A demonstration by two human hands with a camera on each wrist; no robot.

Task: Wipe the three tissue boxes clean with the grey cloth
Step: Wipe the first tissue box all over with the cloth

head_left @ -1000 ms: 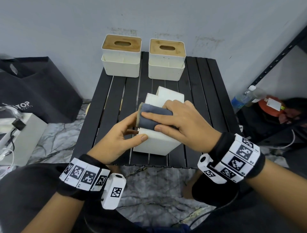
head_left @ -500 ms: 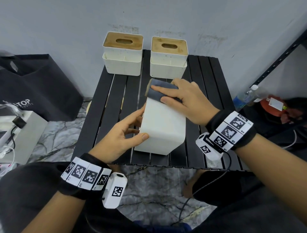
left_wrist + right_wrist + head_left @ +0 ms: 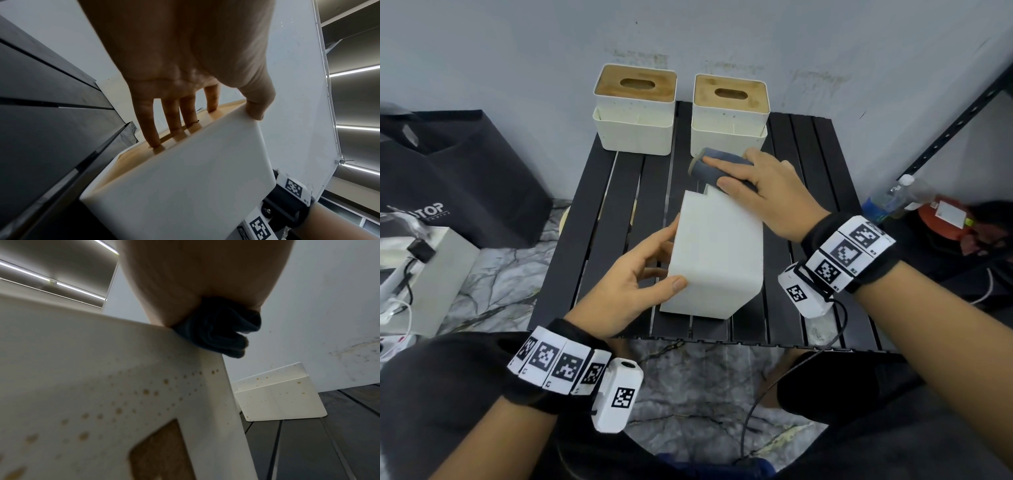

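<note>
Since a second ago the right hand [image 3: 763,192] has slid the rolled grey cloth [image 3: 717,168] from the middle of the tipped-over white plastic tissue box [image 3: 717,253] up to its far edge, fingers laid over the roll and thumb tucked under, so it's gripping it. Left hand [image 3: 630,284] is still holding that box near the front of the black slatted table [image 3: 808,192], thumb on the white top face, fingers pressed flat on the wooden side. Brownish specks show on the box's right side in the right wrist view. The other two white wood-lidded tissue boxes [image 3: 635,109] [image 3: 731,114] sit upright along the far edge.
</note>
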